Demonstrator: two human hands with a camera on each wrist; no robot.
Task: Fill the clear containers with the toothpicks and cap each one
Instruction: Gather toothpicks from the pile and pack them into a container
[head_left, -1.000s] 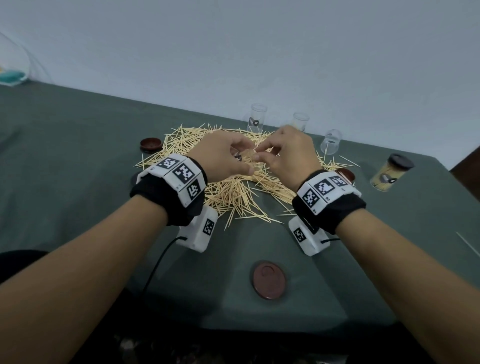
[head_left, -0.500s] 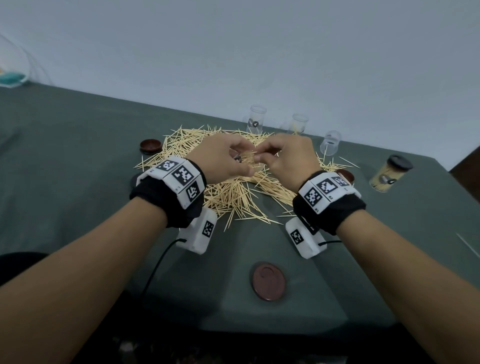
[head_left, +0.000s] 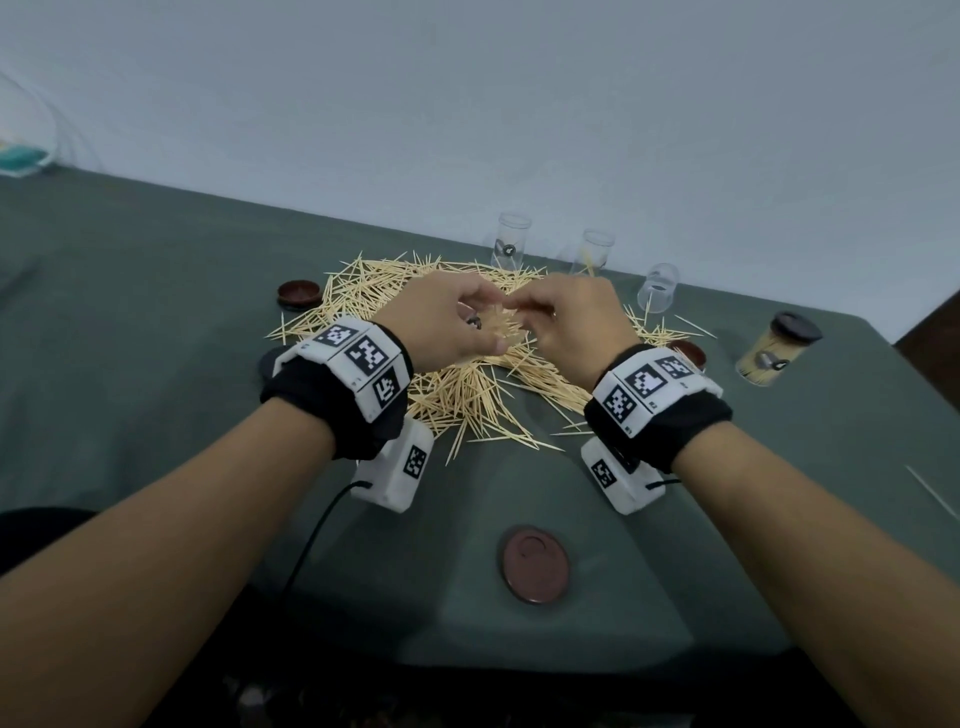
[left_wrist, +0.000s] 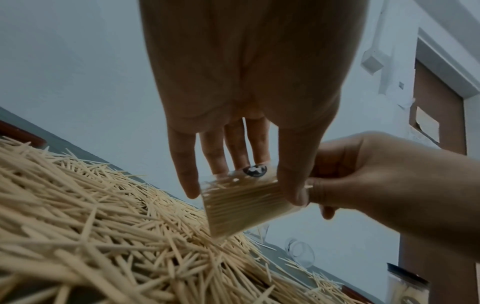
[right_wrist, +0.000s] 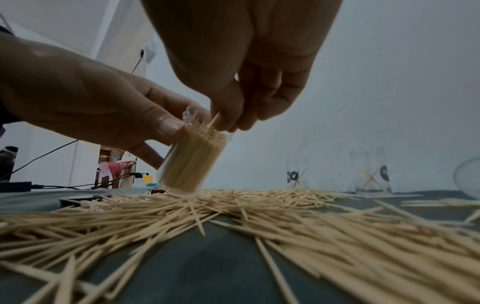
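My left hand (head_left: 470, 325) grips a clear container (right_wrist: 192, 164) packed with toothpicks, thumb (right_wrist: 168, 125) on one side and fingers on the other. It leans to one side with its base on the loose toothpick pile (head_left: 467, 395). My right hand (right_wrist: 228, 123) pinches a few toothpicks at the container's open mouth. The same container (left_wrist: 244, 201) shows a dark round sticker in the left wrist view. No cap is on it.
At the back stand two clear containers (head_left: 511, 241) (head_left: 595, 252) with a third (head_left: 658, 288) tipped over. A filled, capped container (head_left: 776, 356) lies at the right. Brown caps lie at back left (head_left: 297, 293), near the front edge (head_left: 535, 564) and by my right wrist (head_left: 688, 353).
Both hands stay over the pile with the container between them. Only the right fingers shift slightly at its mouth.
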